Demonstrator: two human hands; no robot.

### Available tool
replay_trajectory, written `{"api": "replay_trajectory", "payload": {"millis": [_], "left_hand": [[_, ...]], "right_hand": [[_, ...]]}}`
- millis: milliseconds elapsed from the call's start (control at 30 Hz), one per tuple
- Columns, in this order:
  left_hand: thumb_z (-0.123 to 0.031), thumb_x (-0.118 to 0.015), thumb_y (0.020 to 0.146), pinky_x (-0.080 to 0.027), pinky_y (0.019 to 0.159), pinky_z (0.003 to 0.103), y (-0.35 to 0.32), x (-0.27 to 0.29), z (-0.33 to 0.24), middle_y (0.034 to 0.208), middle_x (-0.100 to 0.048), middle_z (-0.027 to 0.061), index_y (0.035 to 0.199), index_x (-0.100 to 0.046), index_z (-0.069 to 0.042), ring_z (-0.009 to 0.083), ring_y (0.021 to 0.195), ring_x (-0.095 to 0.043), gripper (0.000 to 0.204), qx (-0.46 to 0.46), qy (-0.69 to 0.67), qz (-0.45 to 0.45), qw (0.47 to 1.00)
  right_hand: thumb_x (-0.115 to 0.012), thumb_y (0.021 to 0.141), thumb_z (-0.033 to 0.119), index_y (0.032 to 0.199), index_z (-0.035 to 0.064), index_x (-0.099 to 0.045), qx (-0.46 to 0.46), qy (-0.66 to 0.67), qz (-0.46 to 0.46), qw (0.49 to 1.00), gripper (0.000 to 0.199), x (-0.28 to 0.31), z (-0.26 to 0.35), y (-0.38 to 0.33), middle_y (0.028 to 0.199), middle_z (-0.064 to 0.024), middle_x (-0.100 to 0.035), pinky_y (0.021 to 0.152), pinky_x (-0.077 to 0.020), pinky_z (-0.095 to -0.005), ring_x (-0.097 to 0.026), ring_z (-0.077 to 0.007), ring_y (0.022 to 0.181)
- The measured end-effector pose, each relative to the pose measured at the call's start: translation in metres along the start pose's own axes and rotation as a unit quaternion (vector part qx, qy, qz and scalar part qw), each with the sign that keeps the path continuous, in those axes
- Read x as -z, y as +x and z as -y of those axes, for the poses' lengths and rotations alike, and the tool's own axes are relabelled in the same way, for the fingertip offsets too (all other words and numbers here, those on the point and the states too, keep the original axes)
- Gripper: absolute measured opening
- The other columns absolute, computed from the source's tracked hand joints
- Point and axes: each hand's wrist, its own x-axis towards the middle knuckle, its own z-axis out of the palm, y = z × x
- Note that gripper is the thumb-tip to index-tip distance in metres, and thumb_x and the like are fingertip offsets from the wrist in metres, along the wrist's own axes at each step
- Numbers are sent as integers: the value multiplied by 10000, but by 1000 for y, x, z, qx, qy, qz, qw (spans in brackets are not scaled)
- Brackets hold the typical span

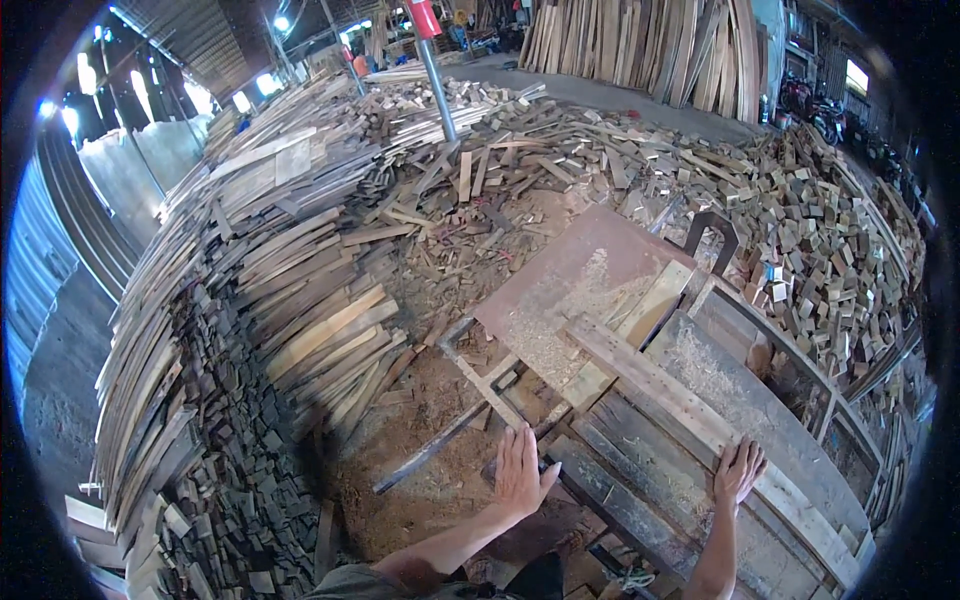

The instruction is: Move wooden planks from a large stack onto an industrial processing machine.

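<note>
My left hand (522, 472) is at the near left edge of a plank-topped work table (640, 465), by the end of a metal frame (470, 365). Its fingers are stretched out and its thumb stands apart, with nothing seen in it. Further right, my right hand (738, 470) rests its extended fingers on a long, pale wooden board (655, 380) that runs diagonally along the table top. What lies under the right palm is hidden. Sawdust covers a reddish-brown plate (560, 285) at the table's far end and a grey panel (740, 375) beside the board.
Long wooden strips (315, 275) are stacked on the left, above a pile of dark offcuts (240, 430). Cut blocks (810, 240) are heaped at the far right. A metal post (437, 90) rises behind scattered scraps. Tall boards (640, 50) lean at the back.
</note>
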Motion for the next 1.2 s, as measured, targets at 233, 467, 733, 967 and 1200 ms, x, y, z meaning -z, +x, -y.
{"api": "replay_trajectory", "payload": {"millis": [233,467,733,967,1200], "left_hand": [[-379,-616,932,-233,1146,587,1,-4,3,1515,-295,307,1486,-222,98,526,1390,-281,830,-5,-11,-11,1000],[-389,-595,949,-246,1143,572,5,-3,5,1492,-331,310,1481,-242,98,513,1397,-285,803,-8,-5,-15,1000],[-388,-591,945,-236,1145,576,11,-10,6,1489,-347,300,1479,-251,102,509,1385,-309,801,-28,-7,-52,998],[-481,-542,960,-245,1145,563,13,0,6,1483,-375,258,1491,-279,50,462,1389,-326,796,14,-9,-30,999],[-379,-638,920,-314,1128,517,17,51,-5,1396,-500,219,1424,-440,-13,394,1330,-439,654,1,-23,5,1000]], "right_hand": [[-531,963,382,1377,44,-528,-17,4,29,999,535,7,8,1,1377,-209,-517,1157,-222,-560,-422,-395,1323],[-529,966,379,1397,49,-513,-5,7,12,1000,543,-4,4,0,1386,-214,-511,1161,-221,-557,-413,-393,1331],[-510,971,402,1377,35,-527,-19,6,16,1000,547,-9,5,6,1387,-211,-515,1158,-229,-553,-420,-394,1322],[-511,968,407,1373,38,-529,-15,14,23,1000,548,-8,14,4,1410,-207,-506,1159,-224,-562,-416,-406,1337],[-574,934,381,1383,51,-513,-36,30,80,996,560,-9,2,-6,1435,-194,-479,1162,-209,-559,-366,-378,1378]]}}
